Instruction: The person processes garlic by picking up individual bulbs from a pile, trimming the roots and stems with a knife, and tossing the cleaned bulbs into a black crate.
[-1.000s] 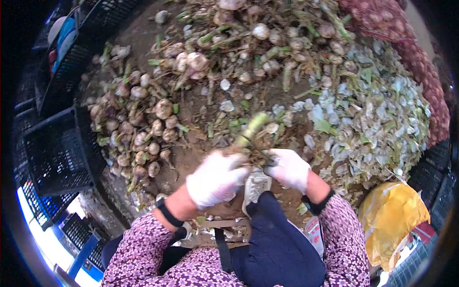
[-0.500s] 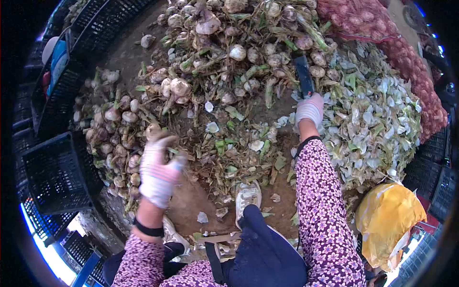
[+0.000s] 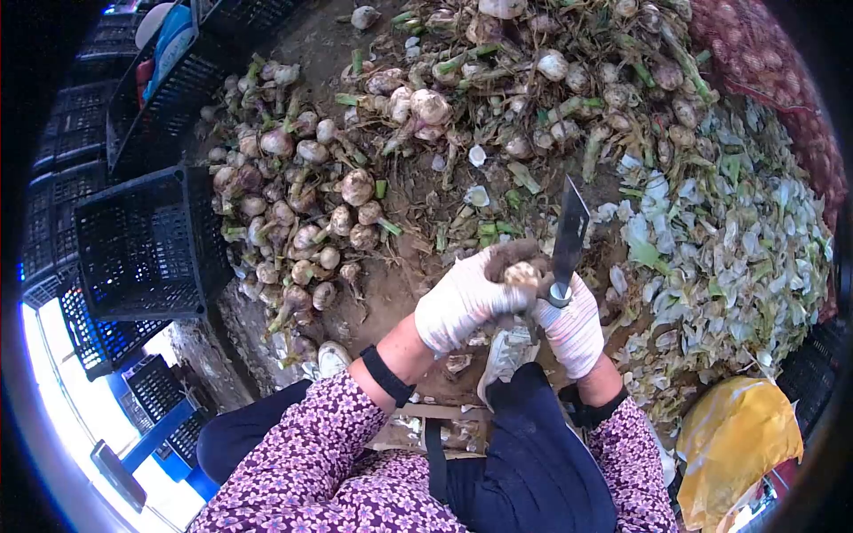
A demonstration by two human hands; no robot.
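My left hand (image 3: 464, 300), in a white glove with dirty fingertips, is closed around a garlic bulb (image 3: 522, 274) in front of my knees. Close against it, my gloved right hand (image 3: 573, 327) grips a knife (image 3: 569, 238), its broad dark blade pointing up and away from me. The two hands meet at the bulb, and the fingers partly hide it. Beyond them lies a heap of garlic with stalks (image 3: 551, 67). To the left is a spread of garlic bulbs (image 3: 306, 209), several with their stems cut short.
Pale peelings and leaf scraps (image 3: 711, 258) cover the ground at right. Behind them lie red mesh sacks (image 3: 755, 53) of bulbs. Black crates (image 3: 142, 244) stand at left. A yellow bag (image 3: 737, 444) sits at lower right, near my right arm.
My left hand has come from the left-hand bulbs to the middle and now holds a bulb. My right hand has drawn the knife back beside it. The view has shifted.
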